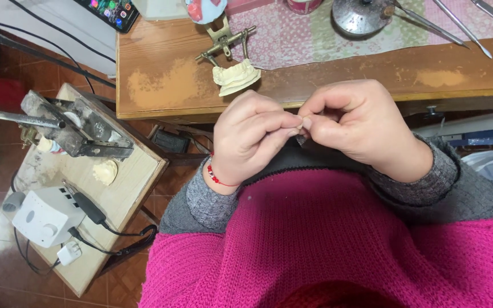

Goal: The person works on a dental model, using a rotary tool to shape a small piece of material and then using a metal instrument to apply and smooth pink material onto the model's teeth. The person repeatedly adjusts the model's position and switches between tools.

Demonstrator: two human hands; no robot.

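Observation:
My left hand (252, 137) and my right hand (358, 122) meet in front of my chest, above my pink knitted jumper. Their fingertips pinch together on a very small pale piece (302, 137), mostly hidden between the fingers; what it is I cannot tell. A red bead bracelet (219, 178) circles my left wrist. Just beyond my hands, a cream plaster dental cast (236, 77) sits in a brass articulator (223, 41) near the front edge of the wooden bench (161, 80).
A patterned cloth (303, 40) on the bench carries a round metal dish (360, 16) and long metal tools (457, 23). A phone (109, 11) lies at the far left. The low side table (126, 182) holds a metal press (72, 128), a white control box (44, 217) with handpiece, and another cast (105, 171).

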